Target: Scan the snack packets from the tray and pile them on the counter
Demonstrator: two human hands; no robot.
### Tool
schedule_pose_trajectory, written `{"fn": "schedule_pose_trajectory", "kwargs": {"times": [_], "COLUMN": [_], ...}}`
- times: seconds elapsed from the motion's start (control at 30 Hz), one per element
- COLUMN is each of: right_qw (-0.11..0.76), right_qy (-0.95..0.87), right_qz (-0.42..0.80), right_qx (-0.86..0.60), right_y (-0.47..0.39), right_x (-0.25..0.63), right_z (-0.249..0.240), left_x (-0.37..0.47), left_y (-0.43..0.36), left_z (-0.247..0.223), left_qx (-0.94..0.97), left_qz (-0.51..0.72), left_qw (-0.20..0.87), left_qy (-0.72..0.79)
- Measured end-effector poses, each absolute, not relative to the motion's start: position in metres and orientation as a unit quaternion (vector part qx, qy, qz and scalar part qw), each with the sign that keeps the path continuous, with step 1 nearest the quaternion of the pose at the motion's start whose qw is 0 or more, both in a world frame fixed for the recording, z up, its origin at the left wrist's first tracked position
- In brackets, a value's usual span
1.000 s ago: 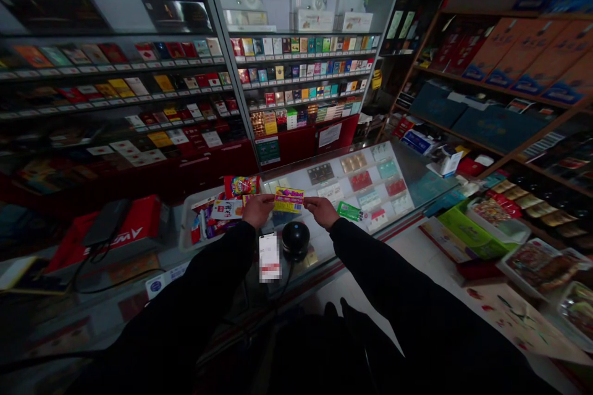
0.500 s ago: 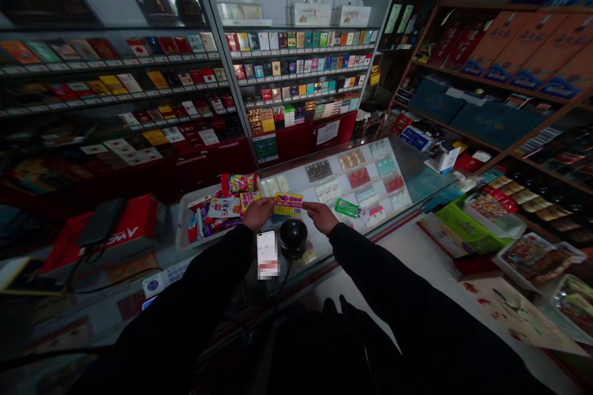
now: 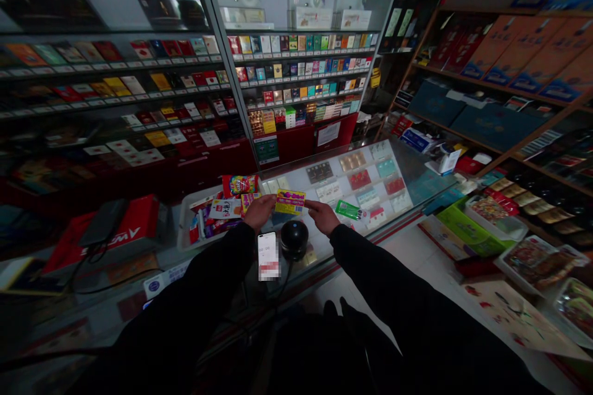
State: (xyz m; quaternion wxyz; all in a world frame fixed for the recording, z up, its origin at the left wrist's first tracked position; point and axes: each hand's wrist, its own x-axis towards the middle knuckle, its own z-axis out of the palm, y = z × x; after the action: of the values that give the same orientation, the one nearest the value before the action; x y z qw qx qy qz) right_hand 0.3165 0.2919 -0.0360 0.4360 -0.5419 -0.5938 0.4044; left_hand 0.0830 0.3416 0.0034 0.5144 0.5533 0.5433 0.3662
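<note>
Between my two hands, over the glass counter, is a small yellow and pink snack packet (image 3: pixel 291 202). My left hand (image 3: pixel 260 212) pinches its left end, and my right hand (image 3: pixel 323 216) grips its right end with the fingertips. Just below the packet stands a round black scanner (image 3: pixel 294 238) with a cable. Left of the scanner lies a phone (image 3: pixel 267 256) with a lit screen, partly blurred out. A green packet (image 3: pixel 349 210) rests on the glass to the right of my right hand, apart from it.
A white tray (image 3: pixel 185 222) full of colourful snack packets is left of my hands. Farther left are a red box (image 3: pixel 134 231) and a dark device (image 3: pixel 102 222). Cigarette packs line the shelves (image 3: pixel 301 55) behind the counter (image 3: pixel 419 182). Boxes and food trays (image 3: pixel 532 259) stand at right.
Both hands keep hold of the yellow and pink snack packet, which has tilted slightly. The whole view has shifted a little; the other things stay in place.
</note>
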Motion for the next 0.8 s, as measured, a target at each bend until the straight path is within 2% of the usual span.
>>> {"fn": "schedule_pose_trajectory", "kwargs": {"times": [0.13, 0.33, 0.43, 0.63, 0.8], "right_qw": [0.477, 0.539, 0.551, 0.584, 0.59], "right_qy": [-0.558, -0.466, -0.449, -0.333, -0.248], "right_qz": [0.406, 0.419, 0.422, 0.502, 0.503], "right_qx": [-0.545, -0.562, -0.563, -0.544, -0.581], "right_y": [0.297, 0.303, 0.302, 0.298, 0.298], "right_x": [0.317, 0.319, 0.322, 0.324, 0.334], "right_z": [-0.038, -0.038, -0.038, -0.035, -0.035], "left_x": [0.087, 0.096, 0.1, 0.108, 0.119], "left_y": [0.343, 0.343, 0.341, 0.34, 0.341], "left_z": [0.013, 0.023, 0.028, 0.026, 0.02], "left_qx": [0.54, 0.53, 0.518, 0.505, 0.484], "left_qz": [0.371, 0.376, 0.374, 0.361, 0.344], "left_qw": [0.57, 0.58, 0.593, 0.619, 0.655], "left_qy": [0.496, 0.491, 0.49, 0.48, 0.467]}}
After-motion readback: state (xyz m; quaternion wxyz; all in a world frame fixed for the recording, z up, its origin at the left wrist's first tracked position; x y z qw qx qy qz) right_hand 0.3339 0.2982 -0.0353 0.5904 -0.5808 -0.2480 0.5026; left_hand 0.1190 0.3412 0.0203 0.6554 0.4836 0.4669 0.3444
